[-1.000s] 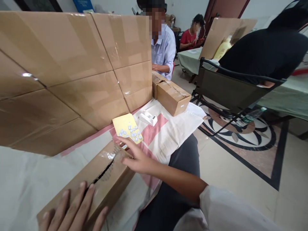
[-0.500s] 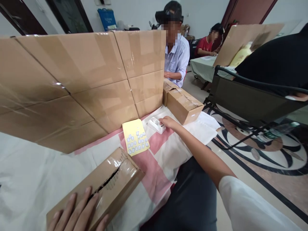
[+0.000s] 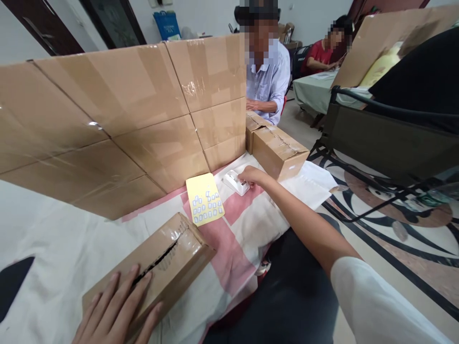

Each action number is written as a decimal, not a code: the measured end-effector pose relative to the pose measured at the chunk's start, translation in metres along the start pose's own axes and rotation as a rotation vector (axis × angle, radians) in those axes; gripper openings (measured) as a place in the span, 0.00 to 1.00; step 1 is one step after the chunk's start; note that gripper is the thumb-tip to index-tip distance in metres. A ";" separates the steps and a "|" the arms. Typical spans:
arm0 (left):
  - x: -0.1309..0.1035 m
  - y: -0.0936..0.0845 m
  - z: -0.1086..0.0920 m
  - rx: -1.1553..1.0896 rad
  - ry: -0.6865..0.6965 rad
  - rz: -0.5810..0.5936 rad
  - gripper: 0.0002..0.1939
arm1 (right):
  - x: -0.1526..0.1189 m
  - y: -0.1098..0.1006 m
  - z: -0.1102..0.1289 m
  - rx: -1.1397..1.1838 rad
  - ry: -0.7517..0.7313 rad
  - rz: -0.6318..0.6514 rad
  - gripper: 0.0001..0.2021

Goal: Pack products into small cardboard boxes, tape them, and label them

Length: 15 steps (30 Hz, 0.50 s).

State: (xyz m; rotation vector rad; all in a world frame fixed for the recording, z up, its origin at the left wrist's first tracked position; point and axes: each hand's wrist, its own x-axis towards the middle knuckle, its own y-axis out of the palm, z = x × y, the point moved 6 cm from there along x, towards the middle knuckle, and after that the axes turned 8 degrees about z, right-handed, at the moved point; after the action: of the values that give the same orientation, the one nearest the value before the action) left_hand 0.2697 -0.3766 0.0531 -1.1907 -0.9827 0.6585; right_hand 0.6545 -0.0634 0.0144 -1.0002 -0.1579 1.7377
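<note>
My left hand point(image 3: 120, 306) lies with fingers spread on top of a taped cardboard box point(image 3: 168, 258) at the lower left. At the white plastic item point(image 3: 234, 182), my right hand point(image 3: 253, 176) has its fingers bent together over the near right end. What those fingers hold, if anything, is hidden. Left of the white item lies a yellow card point(image 3: 204, 191) bearing rows of small white rectangular pieces with dark outlines. Card and white item both rest on the white and pink cloth point(image 3: 247, 229).
A tall taped cardboard partition point(image 3: 143, 119) stands behind the card. Two smaller boxes point(image 3: 279, 148) sit beyond my right hand. A person in a light shirt point(image 3: 268, 81) is behind them. A dark folding chair point(image 3: 387, 143) stands at the right.
The view has shifted slightly, so the chair and people sit further right. My right fingers are bent further over the white item. My left hand remains on the box.
</note>
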 end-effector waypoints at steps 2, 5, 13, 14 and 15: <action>0.001 -0.001 -0.001 -0.006 -0.010 0.008 0.37 | 0.000 -0.002 0.002 -0.005 0.012 -0.002 0.06; 0.003 -0.004 -0.003 -0.014 -0.065 -0.009 0.36 | -0.001 -0.004 0.006 -0.011 0.023 -0.003 0.10; 0.005 -0.006 -0.007 0.002 -0.102 -0.062 0.32 | -0.006 0.001 0.009 0.016 0.065 0.044 0.17; 0.005 -0.005 -0.006 0.004 -0.096 -0.063 0.32 | -0.008 0.000 0.007 0.028 0.061 0.039 0.17; 0.005 -0.005 -0.005 0.004 -0.089 -0.064 0.32 | -0.009 0.000 0.005 0.043 0.055 0.033 0.17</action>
State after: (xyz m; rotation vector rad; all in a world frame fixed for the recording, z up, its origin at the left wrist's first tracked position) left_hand 0.2759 -0.3758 0.0589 -1.1300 -1.0894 0.6669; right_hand 0.6515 -0.0693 0.0228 -1.0230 -0.0696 1.7348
